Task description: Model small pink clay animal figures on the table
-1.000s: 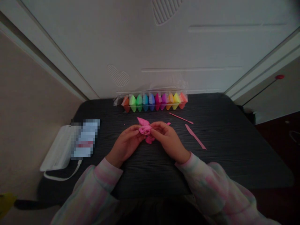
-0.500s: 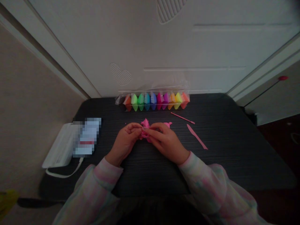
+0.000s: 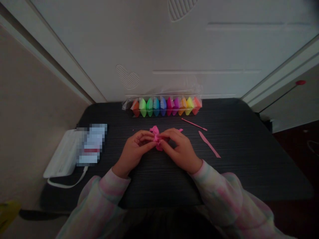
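Observation:
Between my two hands is a soft pink piece of modelling clay [image 3: 156, 130], crumpled and uneven, partly hidden by the fingers. My left hand [image 3: 136, 147] pinches it from the left with thumb and fingertips. From the right, my right hand [image 3: 178, 146] pinches the same clay, its thumb close to the left thumb. More pink shows just below the fingertips; whether it is one piece with the rest I cannot tell. A small pink bit [image 3: 181, 130] pokes out behind the right hand's knuckles.
A pink plastic knife [image 3: 208, 144] and a thin pink modelling tool [image 3: 194, 124] lie right of my hands on the dark table [image 3: 249, 159]. Clay packs in several colours [image 3: 163, 107] line the back edge. A phone [image 3: 91, 145], cabled to a white power bank [image 3: 63, 153], lies left.
The pink clay has turned and been reshaped between my fingers; its pointed upper part now looks rounder and crumpled. Both hands keep their place, with fingertips shifted. The view has tilted slightly.

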### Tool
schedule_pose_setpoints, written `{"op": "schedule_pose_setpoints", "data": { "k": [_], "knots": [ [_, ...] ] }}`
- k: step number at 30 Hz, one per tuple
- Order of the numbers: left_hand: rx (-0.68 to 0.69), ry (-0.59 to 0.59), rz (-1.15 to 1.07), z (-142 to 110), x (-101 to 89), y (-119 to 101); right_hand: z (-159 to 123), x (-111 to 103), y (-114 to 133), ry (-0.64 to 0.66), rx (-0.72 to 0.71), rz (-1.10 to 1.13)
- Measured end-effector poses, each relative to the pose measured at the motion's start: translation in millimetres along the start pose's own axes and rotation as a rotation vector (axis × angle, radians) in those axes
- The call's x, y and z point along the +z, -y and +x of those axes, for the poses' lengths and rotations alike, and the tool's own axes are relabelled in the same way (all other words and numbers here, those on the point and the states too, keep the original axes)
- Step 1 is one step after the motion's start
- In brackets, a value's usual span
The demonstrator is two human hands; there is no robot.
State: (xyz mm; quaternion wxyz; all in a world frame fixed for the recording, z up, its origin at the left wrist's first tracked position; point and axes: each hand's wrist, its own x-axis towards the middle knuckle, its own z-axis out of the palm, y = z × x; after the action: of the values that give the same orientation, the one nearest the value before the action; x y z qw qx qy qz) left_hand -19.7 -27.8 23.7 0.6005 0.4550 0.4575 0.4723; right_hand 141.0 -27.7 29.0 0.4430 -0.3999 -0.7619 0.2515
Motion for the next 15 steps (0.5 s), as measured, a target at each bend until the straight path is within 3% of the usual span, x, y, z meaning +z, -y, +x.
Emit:
{"op": "schedule_pose_setpoints", "data": {
  "k": [6, 15],
  "knots": [
    [0.029, -0.027, 0.166, -2.2, -0.5, -1.5, -0.9, 1.4, -2.2, 0.003, -0.009, -0.023],
    [0.226, 0.009, 0.438, -7.5, -3.7, 3.2, 0.1, 3.1, -3.2, 0.005, 0.055, -0.023]
  ]
}}
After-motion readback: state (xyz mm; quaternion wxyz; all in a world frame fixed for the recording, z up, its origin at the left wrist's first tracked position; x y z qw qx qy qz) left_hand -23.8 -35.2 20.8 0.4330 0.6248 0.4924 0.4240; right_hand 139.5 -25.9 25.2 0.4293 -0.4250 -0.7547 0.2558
